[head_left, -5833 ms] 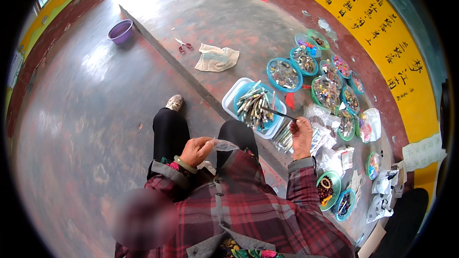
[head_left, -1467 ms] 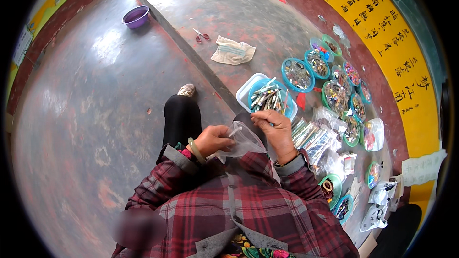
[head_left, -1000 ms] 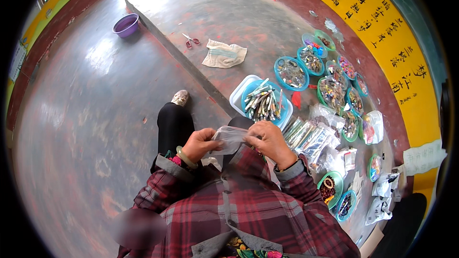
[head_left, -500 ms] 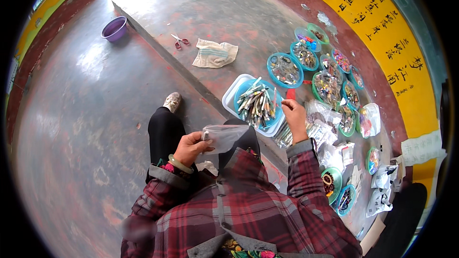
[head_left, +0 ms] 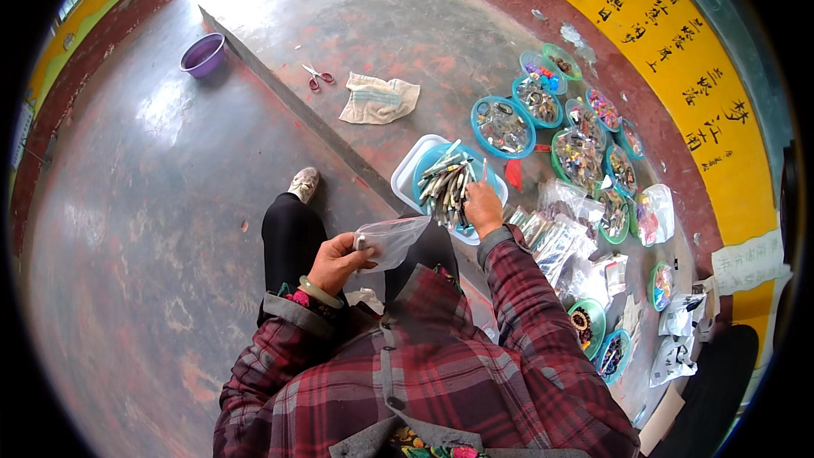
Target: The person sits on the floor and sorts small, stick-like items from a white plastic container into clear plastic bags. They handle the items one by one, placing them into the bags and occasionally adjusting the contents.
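My left hand [head_left: 333, 262] is closed on a clear plastic bag [head_left: 395, 240], which spreads out to the right over my knee. A small whitish piece shows at the fingers; I cannot tell what it is. My right hand [head_left: 484, 206] reaches over the right side of a blue basin [head_left: 419, 171] heaped with pen-like sticks [head_left: 447, 183]. Its fingers are bent down at the heap, their tips partly hidden, and what they grip cannot be made out. One pale pinkish stick stands up just beyond them. The basin sits in a white tray [head_left: 405, 171].
Blue and green bowls of small items, among them a blue bowl [head_left: 504, 126], crowd the right side. Clear packets [head_left: 563, 243] lie beside my right forearm. Farther off are a cloth [head_left: 380, 99], scissors [head_left: 319, 77] and a purple basin [head_left: 203, 56]. A groove crosses the floor.
My right hand has moved left, from beside the basin to over the sticks' right side, and its fingers have bent down. My left hand keeps the bag in nearly the same place.
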Demonstrator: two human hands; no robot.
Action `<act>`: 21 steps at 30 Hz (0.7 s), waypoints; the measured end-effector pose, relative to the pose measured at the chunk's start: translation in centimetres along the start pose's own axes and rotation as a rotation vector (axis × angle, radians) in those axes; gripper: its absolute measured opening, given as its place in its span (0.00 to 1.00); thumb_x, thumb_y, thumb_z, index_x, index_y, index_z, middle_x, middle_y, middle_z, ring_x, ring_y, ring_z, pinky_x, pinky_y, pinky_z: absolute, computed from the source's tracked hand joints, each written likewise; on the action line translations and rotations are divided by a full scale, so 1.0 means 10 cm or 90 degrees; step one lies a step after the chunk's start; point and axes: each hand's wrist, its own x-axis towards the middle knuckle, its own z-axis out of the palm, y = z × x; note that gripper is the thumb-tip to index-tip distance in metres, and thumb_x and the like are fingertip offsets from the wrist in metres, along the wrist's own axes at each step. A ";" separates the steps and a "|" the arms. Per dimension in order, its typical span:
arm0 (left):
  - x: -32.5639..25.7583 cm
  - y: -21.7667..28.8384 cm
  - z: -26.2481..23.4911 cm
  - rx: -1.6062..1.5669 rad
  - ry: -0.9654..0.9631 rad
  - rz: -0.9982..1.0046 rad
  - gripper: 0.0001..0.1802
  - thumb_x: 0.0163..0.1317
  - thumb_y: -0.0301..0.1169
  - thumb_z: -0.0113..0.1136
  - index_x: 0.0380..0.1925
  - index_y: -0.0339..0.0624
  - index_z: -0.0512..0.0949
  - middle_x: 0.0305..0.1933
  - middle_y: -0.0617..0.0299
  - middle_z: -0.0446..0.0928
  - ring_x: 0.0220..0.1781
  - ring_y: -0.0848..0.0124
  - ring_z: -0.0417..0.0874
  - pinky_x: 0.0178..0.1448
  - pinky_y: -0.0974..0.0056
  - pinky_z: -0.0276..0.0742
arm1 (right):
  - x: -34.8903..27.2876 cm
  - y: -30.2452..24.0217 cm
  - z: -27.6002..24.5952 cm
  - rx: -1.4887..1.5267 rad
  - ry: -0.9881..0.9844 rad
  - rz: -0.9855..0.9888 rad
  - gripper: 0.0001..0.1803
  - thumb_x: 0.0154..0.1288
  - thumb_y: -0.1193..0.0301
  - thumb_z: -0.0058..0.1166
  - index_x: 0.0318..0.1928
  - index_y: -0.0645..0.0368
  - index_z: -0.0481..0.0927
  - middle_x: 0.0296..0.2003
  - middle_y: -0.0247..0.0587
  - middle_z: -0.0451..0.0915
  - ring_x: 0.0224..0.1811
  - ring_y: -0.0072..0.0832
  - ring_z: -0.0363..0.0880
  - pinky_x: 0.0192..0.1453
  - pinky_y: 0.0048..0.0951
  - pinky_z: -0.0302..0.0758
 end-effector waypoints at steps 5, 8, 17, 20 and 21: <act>0.00 -0.01 0.01 0.004 -0.002 -0.007 0.12 0.61 0.26 0.60 0.45 0.36 0.78 0.39 0.61 0.82 0.39 0.75 0.81 0.44 0.69 0.78 | -0.03 0.04 -0.07 0.098 -0.003 0.059 0.13 0.49 0.75 0.52 0.38 0.55 0.81 0.37 0.50 0.77 0.42 0.50 0.75 0.45 0.47 0.72; 0.00 0.01 0.03 0.016 -0.002 -0.015 0.12 0.61 0.26 0.60 0.45 0.36 0.78 0.39 0.61 0.82 0.39 0.74 0.81 0.45 0.69 0.78 | -0.03 0.12 -0.05 0.099 -0.014 0.036 0.14 0.48 0.74 0.52 0.39 0.54 0.82 0.35 0.51 0.79 0.41 0.49 0.76 0.45 0.46 0.73; 0.02 -0.03 0.02 0.026 -0.007 -0.029 0.13 0.61 0.27 0.59 0.46 0.36 0.77 0.40 0.61 0.81 0.40 0.74 0.81 0.45 0.68 0.78 | 0.07 0.34 0.01 0.394 -0.112 0.152 0.14 0.48 0.68 0.59 0.36 0.60 0.84 0.23 0.43 0.81 0.24 0.31 0.81 0.33 0.30 0.75; 0.03 -0.04 0.02 0.029 -0.004 -0.031 0.14 0.61 0.27 0.60 0.47 0.37 0.77 0.40 0.61 0.81 0.40 0.74 0.81 0.45 0.69 0.78 | 0.10 0.40 0.10 0.465 -0.126 0.202 0.13 0.46 0.69 0.61 0.34 0.62 0.84 0.23 0.41 0.82 0.23 0.28 0.81 0.32 0.28 0.75; 0.03 -0.05 0.02 0.030 -0.004 -0.032 0.14 0.61 0.27 0.60 0.47 0.37 0.77 0.40 0.61 0.81 0.40 0.74 0.81 0.45 0.69 0.78 | 0.11 0.40 0.11 0.480 -0.127 0.231 0.13 0.45 0.70 0.62 0.33 0.63 0.84 0.23 0.41 0.82 0.23 0.28 0.81 0.32 0.28 0.75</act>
